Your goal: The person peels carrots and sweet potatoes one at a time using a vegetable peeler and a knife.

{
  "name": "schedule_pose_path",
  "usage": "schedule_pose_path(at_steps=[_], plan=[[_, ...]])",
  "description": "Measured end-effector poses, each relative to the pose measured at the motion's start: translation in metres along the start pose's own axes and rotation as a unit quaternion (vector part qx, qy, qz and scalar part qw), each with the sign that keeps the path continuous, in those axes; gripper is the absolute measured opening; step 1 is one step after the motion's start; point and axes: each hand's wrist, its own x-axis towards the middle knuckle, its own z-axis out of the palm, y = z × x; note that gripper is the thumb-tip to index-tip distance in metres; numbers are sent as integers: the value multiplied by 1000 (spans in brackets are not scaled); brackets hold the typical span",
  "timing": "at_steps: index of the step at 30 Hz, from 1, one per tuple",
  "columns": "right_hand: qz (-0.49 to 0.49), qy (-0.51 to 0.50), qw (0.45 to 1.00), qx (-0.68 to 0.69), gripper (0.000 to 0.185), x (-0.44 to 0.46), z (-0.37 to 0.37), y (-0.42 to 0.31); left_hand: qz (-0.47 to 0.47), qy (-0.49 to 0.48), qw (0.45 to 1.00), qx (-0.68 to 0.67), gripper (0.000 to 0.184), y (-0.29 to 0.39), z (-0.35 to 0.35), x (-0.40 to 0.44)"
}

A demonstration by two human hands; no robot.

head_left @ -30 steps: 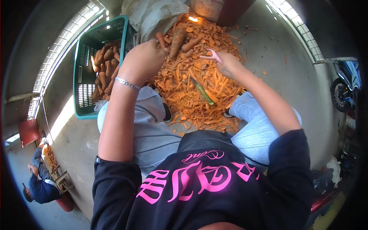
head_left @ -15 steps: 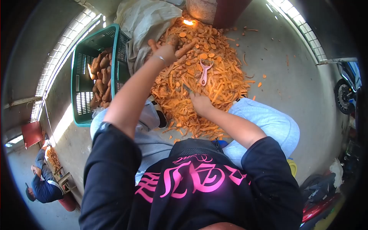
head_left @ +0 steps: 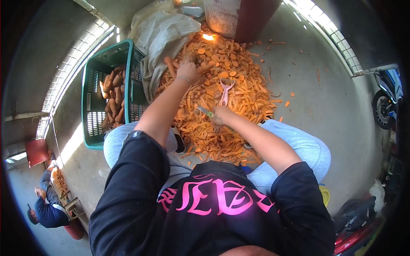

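My left hand (head_left: 188, 72) is closed around a thick, brownish carrot (head_left: 191, 56) at the upper part of the heap of orange peelings (head_left: 243, 94). Its fingers are partly hidden. Lower down, my right hand (head_left: 221, 115) holds a knife with a green handle (head_left: 207, 112), and its blade points to the left. A pink peeler (head_left: 225, 91) lies on the peelings just above my right hand, touched by neither hand. Other carrots (head_left: 170, 66) rest beside my left hand, and cut round slices lie near the top of the heap.
A green crate (head_left: 86, 106) of unpeeled carrots (head_left: 114, 100) stands at the left, next to a whitish sack (head_left: 160, 38). At far left another person (head_left: 50, 209) sits by more peelings. A motorcycle (head_left: 384, 102) stands at the right edge.
The pink peeler has left my right hand and lies on the heap. My right hand has moved down and taken up the green-handled knife. My left hand has shifted onto the thick carrot.
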Motion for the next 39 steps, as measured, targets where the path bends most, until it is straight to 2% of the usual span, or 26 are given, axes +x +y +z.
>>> schedule_pose_path(at_steps=[2, 3, 4, 6, 7, 8, 10, 12, 13, 14, 15, 18, 20, 22, 23, 26, 27, 32, 39], plan=[[9, -2, 996, 92, 31, -2, -19, 5, 2, -82, 993, -79, 62, -18, -19, 3], [13, -37, 994, 106, 26, -1, -32, 11, -16, -28, 990, -141, 64, -22, -33, -13], [17, -74, 990, 119, 23, -2, -45, 19, 5, -74, 965, -252, 63, -28, -64, -38], [-23, -38, 977, 208, 28, -29, -73, 16, 33, -28, 960, -276, 59, -52, -78, -50], [-7, -32, 979, 199, 30, -48, -95, 8, 70, 35, 945, -316, 61, -62, -80, -56], [9, -26, 981, 192, 31, -70, -112, -2, 64, 48, 934, -347, 59, -58, -104, -78], [-52, 50, 952, 297, 31, -106, -130, -17, 116, 60, 835, -535, 56, -55, -135, -109], [-187, 41, 907, 376, 30, -146, -144, -43, 162, 78, 775, -607, 45, -45, -168, -141], [-225, 80, 894, 380, 30, -161, -146, -56, 183, 134, 764, -603, 44, -39, -177, -152], [-263, 119, 877, 383, 30, -174, -146, -69, 196, 143, 739, -628, 46, -30, -190, -172], [-299, 159, 858, 385, 31, -185, -146, -80, 212, 166, 733, -625, 47, -21, -197, -190], [-316, 186, 840, 398, 24, -212, -147, -100, 253, 225, 714, -613, 51, 3, -196, -226], [-283, 189, 870, 356, 31, -213, -145, -103, 274, 248, 689, -623, 55, 13, -184, -233], [-258, 176, 901, 302, 41, -213, -141, -107, 289, 257, 702, -598, 58, 18, -177, -236], [-323, 241, 875, 268, 52, -211, -134, -112, 301, 291, 731, -539, 61, 17, -172, -232], [-308, 254, 885, 239, 60, -197, -124, -113, 298, 338, 747, -488, 64, 21, -164, -233], [-274, 253, 898, 233, 65, -200, -124, -115, 301, 348, 751, -473, 63, 20, -164, -234], [-303, 312, 880, 192, 65, -192, -121, -113, 308, 376, 782, -390, 61, 19, -168, -238], [-317, 361, 868, 128, 70, -197, -119, -114, 330, 414, 779, -337, 58, 23, -167, -239]])
